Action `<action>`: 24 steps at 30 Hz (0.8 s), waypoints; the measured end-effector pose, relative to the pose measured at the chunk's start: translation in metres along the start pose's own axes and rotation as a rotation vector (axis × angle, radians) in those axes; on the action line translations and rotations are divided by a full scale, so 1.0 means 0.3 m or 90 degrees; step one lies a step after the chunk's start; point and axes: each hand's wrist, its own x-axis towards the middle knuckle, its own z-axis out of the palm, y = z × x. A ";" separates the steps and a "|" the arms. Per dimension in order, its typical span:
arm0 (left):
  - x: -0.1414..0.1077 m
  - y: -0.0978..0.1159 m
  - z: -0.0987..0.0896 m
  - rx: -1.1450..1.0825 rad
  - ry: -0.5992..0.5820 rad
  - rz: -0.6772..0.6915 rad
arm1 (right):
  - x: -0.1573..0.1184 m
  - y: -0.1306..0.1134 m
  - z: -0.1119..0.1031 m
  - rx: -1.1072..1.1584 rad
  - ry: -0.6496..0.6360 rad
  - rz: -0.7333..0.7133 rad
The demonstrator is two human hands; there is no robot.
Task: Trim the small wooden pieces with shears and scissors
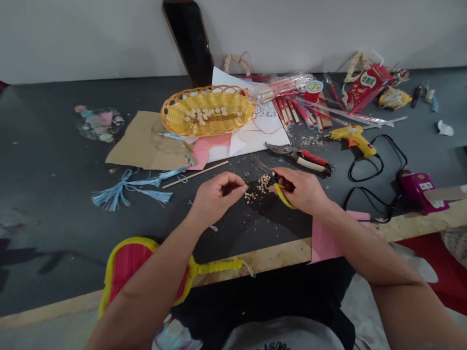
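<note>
My left hand is closed, thumb and forefinger pinched on a tiny pale piece that looks like a bit of cut stick. My right hand grips a pair of scissors with yellow-trimmed handles, its dark blades pointing up and left. Between the hands, a scatter of small pale wooden bits lies on the dark tabletop. A thin wooden stick rests to the left, beyond my left hand. Past the scissors are red-and-white-handled pruning shears.
A yellow woven basket holds pale clusters. Blue tassels lie left; a yellow glue gun with a black cord lies right. Behind are red-wrapped sticks, a thread spool and a leaning phone. A red-and-yellow fan overhangs the front edge.
</note>
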 end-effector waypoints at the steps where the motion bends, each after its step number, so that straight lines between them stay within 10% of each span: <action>1: 0.000 0.004 0.004 -0.067 0.001 -0.026 | 0.000 -0.002 0.001 0.006 0.001 -0.010; 9: 0.006 0.018 0.015 -0.455 0.049 -0.150 | -0.002 -0.040 0.011 0.063 -0.035 -0.111; 24: 0.010 0.020 0.020 -0.507 0.003 -0.179 | -0.011 -0.062 0.026 0.046 -0.035 -0.133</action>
